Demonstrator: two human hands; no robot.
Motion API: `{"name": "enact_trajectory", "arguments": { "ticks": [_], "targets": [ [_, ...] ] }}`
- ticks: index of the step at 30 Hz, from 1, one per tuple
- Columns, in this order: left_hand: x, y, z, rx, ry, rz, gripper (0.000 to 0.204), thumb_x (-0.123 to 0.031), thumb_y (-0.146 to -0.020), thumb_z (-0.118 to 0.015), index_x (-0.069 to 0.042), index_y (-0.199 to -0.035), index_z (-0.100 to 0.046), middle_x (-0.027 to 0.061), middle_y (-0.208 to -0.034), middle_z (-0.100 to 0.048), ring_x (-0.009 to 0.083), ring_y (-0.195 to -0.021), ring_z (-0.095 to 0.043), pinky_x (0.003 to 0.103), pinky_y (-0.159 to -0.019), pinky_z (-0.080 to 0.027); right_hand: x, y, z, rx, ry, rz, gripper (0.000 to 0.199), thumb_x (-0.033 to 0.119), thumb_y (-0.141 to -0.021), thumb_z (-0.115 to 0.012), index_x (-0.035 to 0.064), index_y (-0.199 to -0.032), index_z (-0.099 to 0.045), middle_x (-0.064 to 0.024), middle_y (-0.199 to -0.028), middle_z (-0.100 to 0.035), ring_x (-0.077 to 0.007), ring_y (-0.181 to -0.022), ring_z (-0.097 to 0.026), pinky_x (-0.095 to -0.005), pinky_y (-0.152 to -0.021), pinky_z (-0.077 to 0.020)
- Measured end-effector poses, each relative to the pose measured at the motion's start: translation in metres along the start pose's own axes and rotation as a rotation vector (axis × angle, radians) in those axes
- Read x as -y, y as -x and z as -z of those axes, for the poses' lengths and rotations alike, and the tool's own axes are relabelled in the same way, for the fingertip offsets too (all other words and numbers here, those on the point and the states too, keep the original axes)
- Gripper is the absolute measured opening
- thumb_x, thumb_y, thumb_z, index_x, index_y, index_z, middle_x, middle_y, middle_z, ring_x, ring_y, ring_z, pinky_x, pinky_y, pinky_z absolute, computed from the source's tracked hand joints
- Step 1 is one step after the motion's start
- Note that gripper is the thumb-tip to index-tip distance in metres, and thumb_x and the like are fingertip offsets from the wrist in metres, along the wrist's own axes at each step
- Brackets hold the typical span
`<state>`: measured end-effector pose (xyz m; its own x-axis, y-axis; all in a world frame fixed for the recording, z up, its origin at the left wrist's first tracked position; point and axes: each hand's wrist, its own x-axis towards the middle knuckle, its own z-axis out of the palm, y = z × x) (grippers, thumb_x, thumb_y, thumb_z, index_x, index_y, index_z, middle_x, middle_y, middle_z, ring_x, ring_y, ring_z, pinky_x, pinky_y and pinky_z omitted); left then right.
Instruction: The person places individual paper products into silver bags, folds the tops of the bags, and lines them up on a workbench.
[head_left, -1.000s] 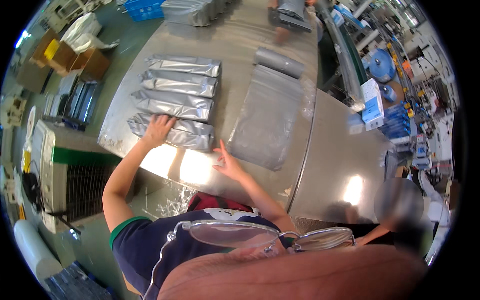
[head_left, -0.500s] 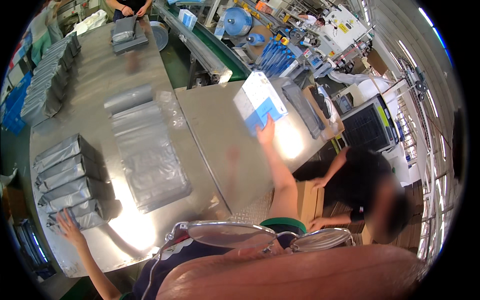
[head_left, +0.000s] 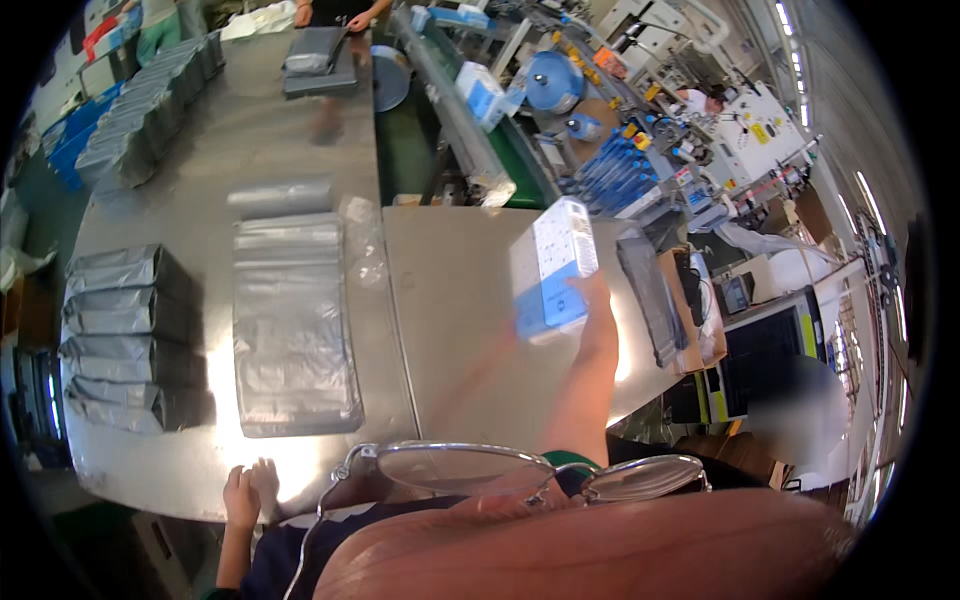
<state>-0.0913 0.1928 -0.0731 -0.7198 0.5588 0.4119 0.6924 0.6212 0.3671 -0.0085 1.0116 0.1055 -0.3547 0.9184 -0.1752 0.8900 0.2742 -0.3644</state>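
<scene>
My right hand [head_left: 598, 292] grips a white and blue box [head_left: 562, 262] by its right side, tilted above the right part of the metal table [head_left: 470, 370]. My left hand [head_left: 241, 497] is at the table's front edge with its fingers curled in and nothing visible in them. Ahead of it lies a flat stack of grey plastic mailing bags [head_left: 295, 330], with a rolled grey bag [head_left: 280, 195] just beyond. A row of several filled grey parcels [head_left: 115, 340] stands to the left, apart from my left hand.
A longer row of grey parcels [head_left: 150, 110] lines the far left. More grey parcels [head_left: 318, 55] lie before a person across the table. A green conveyor [head_left: 520, 150] carries boxes beyond. An open carton [head_left: 690, 310] and a dark grey bag [head_left: 650, 290] sit at right, near another person.
My left hand has left the front parcel and drawn back to the table edge, its fingers now curled. The box in my right hand has moved nearer and turned more upright. My view has shifted.
</scene>
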Motion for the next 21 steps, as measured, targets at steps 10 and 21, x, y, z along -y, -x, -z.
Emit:
{"name": "enact_trajectory", "arguments": {
  "ticks": [10, 21],
  "targets": [
    [-0.015, -0.119, 0.053, 0.067, 0.291, 0.483, 0.017, -0.002, -0.068, -0.047, -0.003, -0.085, -0.049, 0.0138, -0.08, -0.05, 0.0308, -0.068, -0.049, 0.035, -0.059, -0.042, 0.06, 0.191, -0.029, 0.261, -0.672, 0.376, 0.064, 0.01, -0.052, -0.069, -0.0011, -0.107, -0.04, -0.0127, -0.096, -0.05, -0.0227, -0.088, -0.049, -0.0331, -0.076, -0.041],
    [-0.003, -0.191, 0.01, 0.516, 0.105, -0.39, 0.031, -0.014, -0.058, -0.059, -0.003, -0.085, -0.049, 0.0113, -0.089, -0.047, 0.0258, -0.087, -0.046, 0.034, -0.073, -0.038, 0.124, 0.384, -0.188, 0.202, 0.254, 1.795, 0.048, 0.005, -0.063, -0.049, 0.0123, -0.11, -0.043, -0.0046, -0.118, -0.041, -0.0202, -0.109, -0.038, -0.0453, -0.093, -0.0208]
  ]
}}
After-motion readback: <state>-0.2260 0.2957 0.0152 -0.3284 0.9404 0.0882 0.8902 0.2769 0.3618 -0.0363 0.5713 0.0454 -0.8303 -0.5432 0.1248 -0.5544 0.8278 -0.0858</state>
